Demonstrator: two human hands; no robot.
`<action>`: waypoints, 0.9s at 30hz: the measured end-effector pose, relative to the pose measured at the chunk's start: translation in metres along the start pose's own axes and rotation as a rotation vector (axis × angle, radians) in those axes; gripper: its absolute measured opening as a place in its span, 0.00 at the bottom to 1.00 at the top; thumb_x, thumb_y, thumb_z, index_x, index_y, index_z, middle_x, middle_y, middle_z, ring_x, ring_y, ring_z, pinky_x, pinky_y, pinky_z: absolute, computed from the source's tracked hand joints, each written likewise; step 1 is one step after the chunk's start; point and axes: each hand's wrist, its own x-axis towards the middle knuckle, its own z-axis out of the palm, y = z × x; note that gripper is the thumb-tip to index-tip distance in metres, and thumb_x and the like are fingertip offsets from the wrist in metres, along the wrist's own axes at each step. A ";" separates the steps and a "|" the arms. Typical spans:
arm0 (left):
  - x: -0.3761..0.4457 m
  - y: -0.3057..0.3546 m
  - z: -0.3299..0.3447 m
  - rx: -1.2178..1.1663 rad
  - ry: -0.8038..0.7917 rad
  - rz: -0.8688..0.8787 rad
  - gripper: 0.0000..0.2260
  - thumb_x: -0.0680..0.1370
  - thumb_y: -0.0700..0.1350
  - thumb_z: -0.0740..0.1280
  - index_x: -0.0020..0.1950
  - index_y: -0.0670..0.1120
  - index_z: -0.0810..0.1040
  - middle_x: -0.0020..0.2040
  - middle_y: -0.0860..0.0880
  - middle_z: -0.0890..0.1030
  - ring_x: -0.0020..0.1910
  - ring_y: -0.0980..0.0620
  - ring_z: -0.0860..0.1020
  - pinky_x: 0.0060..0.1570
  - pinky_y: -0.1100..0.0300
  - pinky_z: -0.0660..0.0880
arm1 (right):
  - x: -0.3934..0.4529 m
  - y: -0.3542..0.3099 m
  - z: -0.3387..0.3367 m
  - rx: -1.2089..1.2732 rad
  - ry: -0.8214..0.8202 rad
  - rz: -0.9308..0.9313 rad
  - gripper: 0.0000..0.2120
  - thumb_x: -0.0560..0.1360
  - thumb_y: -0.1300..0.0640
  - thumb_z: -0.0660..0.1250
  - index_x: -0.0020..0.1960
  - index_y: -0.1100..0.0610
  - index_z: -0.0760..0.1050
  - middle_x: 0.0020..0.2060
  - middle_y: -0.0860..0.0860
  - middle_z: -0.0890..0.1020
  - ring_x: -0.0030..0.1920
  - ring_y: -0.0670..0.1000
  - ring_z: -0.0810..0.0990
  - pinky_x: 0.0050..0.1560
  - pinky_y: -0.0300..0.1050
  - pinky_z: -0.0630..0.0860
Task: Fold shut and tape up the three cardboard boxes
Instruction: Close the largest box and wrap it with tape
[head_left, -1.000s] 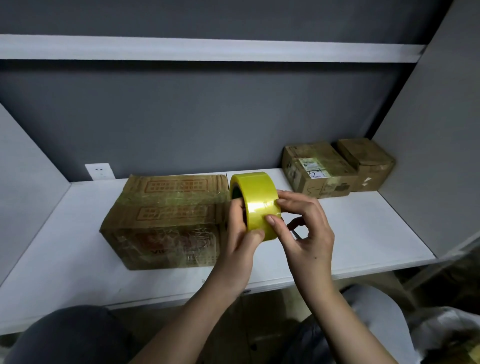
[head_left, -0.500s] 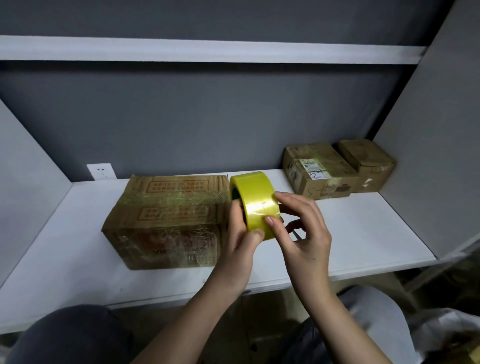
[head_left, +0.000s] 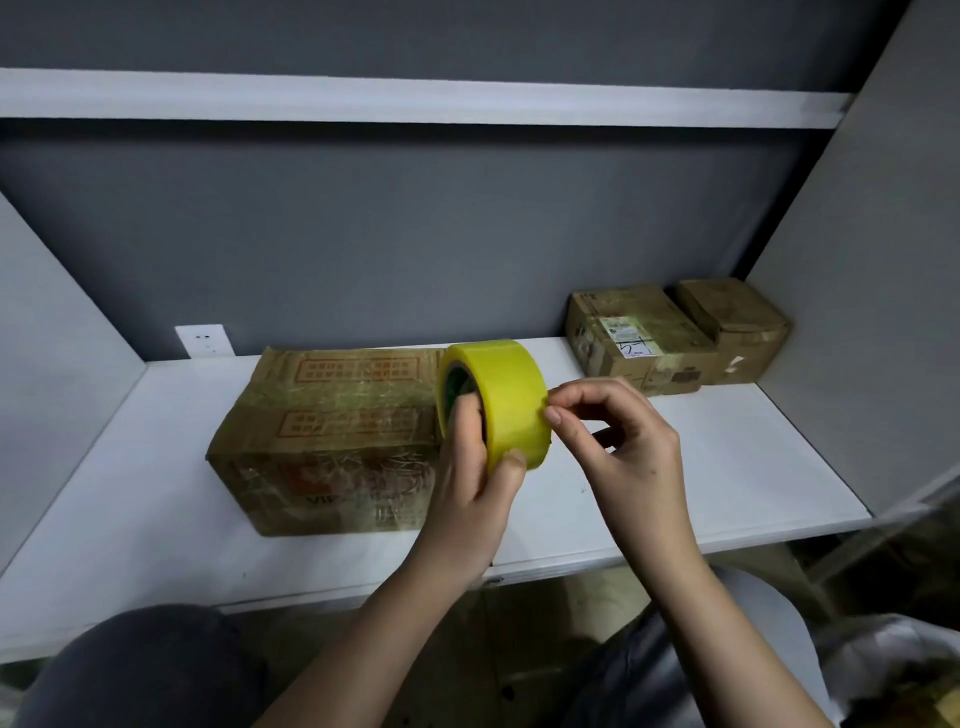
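White shelf carrying everything, and on the far left a white wall socket is sitting just behind the large cardboard box. That box is lying flaps down and glossy with clear tape, showing red-bordered panels of print on top, too small to read, and faint lettering on the front that is starting "VIP", the rest blurred. Right against the box's right end, the yellow tape roll is hovering upright, off the shelf. The left hand is gripping it from below, fingers hooked into the core, thumb pressed on the outer band. Just right of the roll, the right hand is pinching at the roll's right edge with thumb and forefinger, the other fingers curled in. Well right of the large box and back toward the wall, the middle box is wearing a white shipping label with a handwritten mark below it, unreadable. Touching its right side, the small box is tucked into the corner, closed.
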 end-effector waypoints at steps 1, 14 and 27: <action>0.000 0.001 0.000 0.025 0.003 0.017 0.19 0.68 0.55 0.56 0.59 0.55 0.65 0.56 0.49 0.72 0.55 0.50 0.71 0.56 0.53 0.69 | 0.002 0.000 0.000 -0.001 -0.005 0.004 0.05 0.73 0.63 0.72 0.43 0.54 0.79 0.43 0.45 0.81 0.44 0.43 0.80 0.37 0.31 0.71; 0.006 -0.003 -0.001 0.142 0.091 -0.025 0.20 0.77 0.52 0.58 0.66 0.45 0.63 0.53 0.52 0.74 0.52 0.54 0.74 0.54 0.54 0.72 | -0.001 0.001 0.003 -0.105 -0.104 -0.058 0.04 0.78 0.58 0.63 0.46 0.50 0.73 0.48 0.45 0.75 0.54 0.45 0.76 0.51 0.31 0.71; 0.004 -0.001 0.000 -0.063 0.000 -0.092 0.18 0.73 0.49 0.56 0.63 0.51 0.64 0.54 0.54 0.73 0.52 0.59 0.72 0.49 0.71 0.69 | -0.004 0.012 0.017 -0.104 0.116 -0.108 0.04 0.73 0.57 0.71 0.48 0.54 0.81 0.47 0.46 0.80 0.49 0.44 0.80 0.40 0.34 0.72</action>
